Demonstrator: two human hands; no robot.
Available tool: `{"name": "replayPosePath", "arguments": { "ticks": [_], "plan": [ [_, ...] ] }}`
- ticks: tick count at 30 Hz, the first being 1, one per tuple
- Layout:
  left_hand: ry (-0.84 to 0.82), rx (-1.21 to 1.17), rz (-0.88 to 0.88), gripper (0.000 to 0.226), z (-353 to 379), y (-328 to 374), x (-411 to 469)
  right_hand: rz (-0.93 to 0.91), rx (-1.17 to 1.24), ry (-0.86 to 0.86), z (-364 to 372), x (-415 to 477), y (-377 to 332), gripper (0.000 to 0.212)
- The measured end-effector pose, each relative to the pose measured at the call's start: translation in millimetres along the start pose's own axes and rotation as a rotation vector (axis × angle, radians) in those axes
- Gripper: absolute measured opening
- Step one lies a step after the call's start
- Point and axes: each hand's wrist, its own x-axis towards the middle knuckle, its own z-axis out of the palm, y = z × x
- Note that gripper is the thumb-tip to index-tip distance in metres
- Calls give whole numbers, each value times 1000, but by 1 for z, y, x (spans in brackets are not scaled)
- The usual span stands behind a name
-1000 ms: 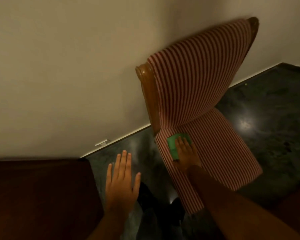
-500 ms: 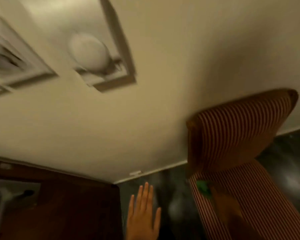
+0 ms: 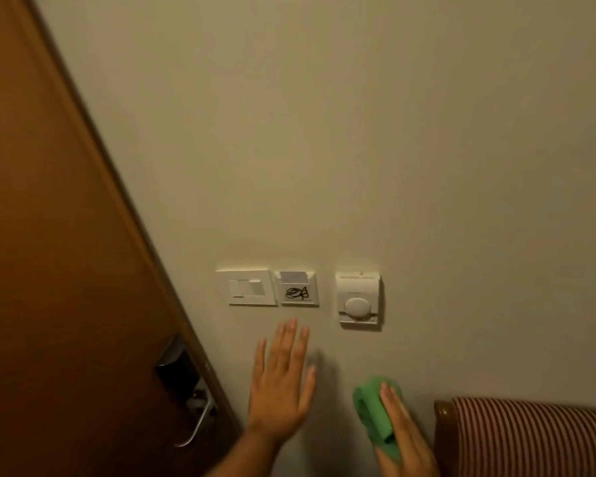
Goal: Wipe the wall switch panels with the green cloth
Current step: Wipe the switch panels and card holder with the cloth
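Observation:
Three white panels are fixed in a row on the beige wall: a rocker switch panel [image 3: 247,288], a card-slot panel [image 3: 297,289] with a black scribble on it, and a thermostat [image 3: 358,300] with a round dial. My left hand [image 3: 283,383] is flat and empty, fingers spread, just below the two left panels. My right hand [image 3: 405,438] holds the folded green cloth [image 3: 374,413] against its palm, low on the wall, below and slightly right of the thermostat. The cloth is well apart from the panels.
A brown wooden door [image 3: 55,270] with a metal lever handle [image 3: 195,428] fills the left side. The back of a red-and-white striped chair [image 3: 534,438] with a wooden frame stands at the lower right, against the wall.
The view has swung up from the floor and chair seat to the wall panels. My right hand lifted the green cloth off the chair seat and raised it; my left hand rose toward the panels.

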Motion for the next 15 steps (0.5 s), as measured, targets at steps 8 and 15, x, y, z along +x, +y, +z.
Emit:
{"name": "replayPosePath", "arguments": {
  "ticks": [8, 15],
  "plan": [
    [358, 14, -203, 69, -74, -77, 161, -173, 75, 22, 44, 105, -87, 67],
    [407, 71, -103, 70, -59, -145, 243, -158, -9, -43, 118, 127, -90, 75]
  ]
}}
